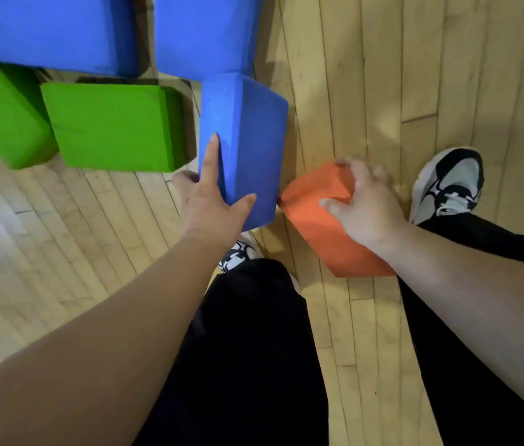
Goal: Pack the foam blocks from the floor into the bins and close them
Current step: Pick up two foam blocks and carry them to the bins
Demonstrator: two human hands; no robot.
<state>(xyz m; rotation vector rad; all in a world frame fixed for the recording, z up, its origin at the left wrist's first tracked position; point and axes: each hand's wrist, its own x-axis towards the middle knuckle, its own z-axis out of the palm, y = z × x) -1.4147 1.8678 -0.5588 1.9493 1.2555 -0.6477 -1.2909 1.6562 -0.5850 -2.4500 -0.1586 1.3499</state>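
My left hand [209, 201] grips a blue foam block [251, 136] at its near end, thumb on the right face and index finger stretched along the left edge. An orange foam block [322, 220] sits just to the right, held from above by my right hand [363, 204] with fingers curled over its top. The two held blocks almost touch at their near corners. More blocks lie on the wooden floor [415, 75] at the upper left: a green block [112, 127], another green one [0, 117], and two large blue blocks [58, 30] [206, 33]. No bin is in view.
My legs in black trousers [248, 349] and two black-and-white sneakers, the right shoe [447, 185] and the left shoe [238, 252], stand below the hands. Bare wooden floor spreads to the right and to the lower left.
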